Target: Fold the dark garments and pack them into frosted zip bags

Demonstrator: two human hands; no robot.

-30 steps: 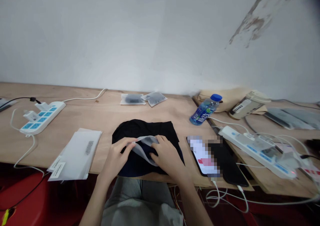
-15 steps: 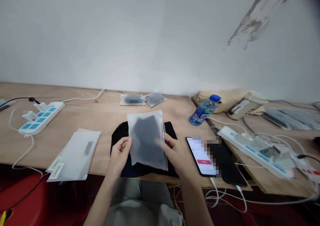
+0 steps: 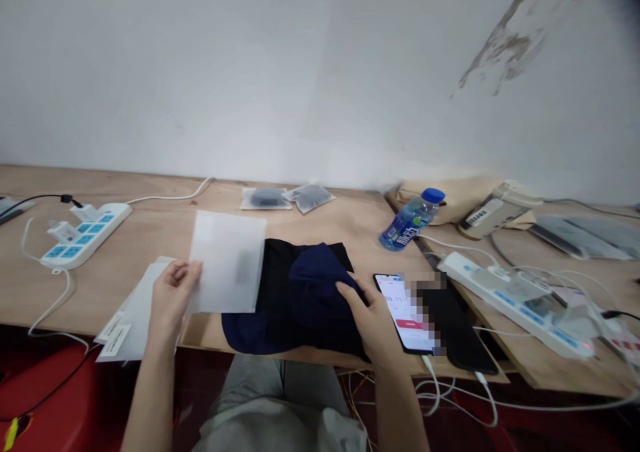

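In my left hand (image 3: 175, 292), a frosted plastic bag (image 3: 227, 259) is pinched by its left edge and raised above the table. No dark shape shows through it. My right hand (image 3: 373, 315) grips a bunched navy cloth piece (image 3: 320, 282) at its right side, thumb on top and the other fingers partly hidden. Beneath it lies black fabric (image 3: 280, 255), with another navy cloth (image 3: 250, 332) at the table's front edge. Left of these, partly behind my left wrist, rests a stack of frosted bags (image 3: 133, 312) with white labels.
Two filled frosted bags (image 3: 265, 199) lie near the wall. To my right are a lit phone (image 3: 405, 312), a dark phone (image 3: 463, 339), a blue-capped bottle (image 3: 413, 219), a coffee cup (image 3: 495, 211) and a power strip (image 3: 515, 305) with cables. Another power strip (image 3: 85, 235) is at left.
My left hand has moved left with the frosted bag. My right hand has let go of the bag's right side and now holds the navy cloth; the dark shape seen through the bag is gone.
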